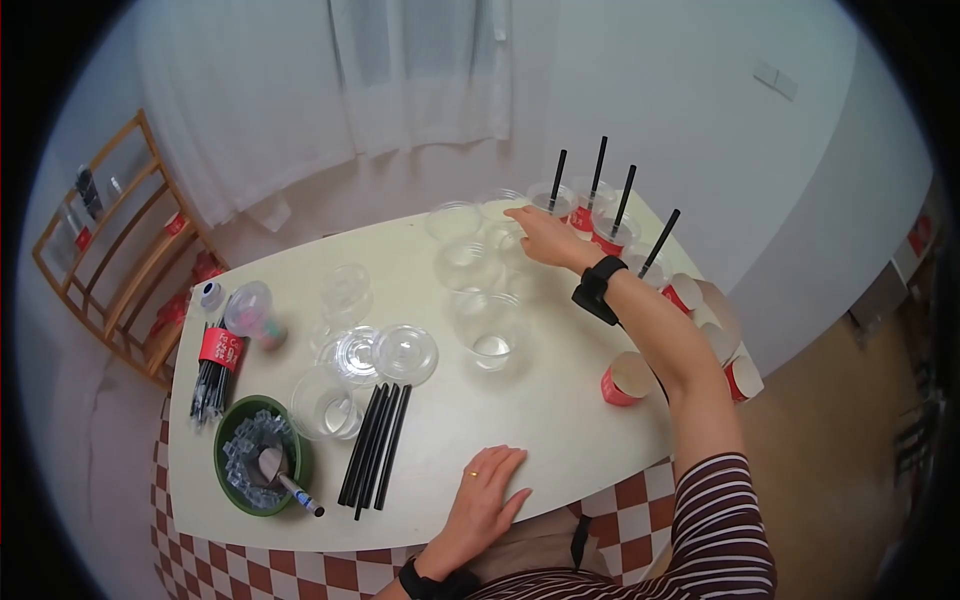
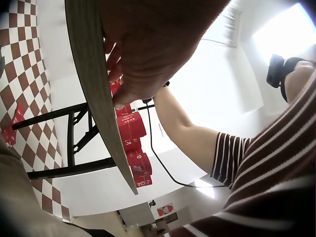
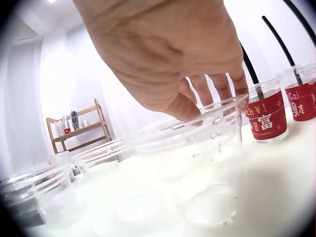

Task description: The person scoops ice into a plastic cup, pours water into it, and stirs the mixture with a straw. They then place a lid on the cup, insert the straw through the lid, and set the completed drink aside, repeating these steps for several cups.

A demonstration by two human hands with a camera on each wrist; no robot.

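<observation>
My right hand [image 1: 548,238] reaches to the back of the table and grips a clear plastic cup [image 3: 217,148] at its rim from above. In the right wrist view droplets show on this cup's wall. Other clear cups stand close by, one at the back [image 1: 455,222] and one nearer me [image 1: 490,330]. Right of the hand are cups in red sleeves [image 3: 266,118] with black straws [image 1: 624,200]. My left hand [image 1: 485,500] rests on the table's front edge, fingers extended, holding nothing.
At left stand a green bowl [image 1: 305,460] of ice with a scoop [image 1: 290,485], loose black straws [image 1: 375,445], clear lids [image 1: 405,352] and a bundle of wrapped straws [image 1: 210,385]. Red paper sleeves [image 1: 622,382] lie along the right side. A wooden shelf [image 1: 140,270] is beyond the table.
</observation>
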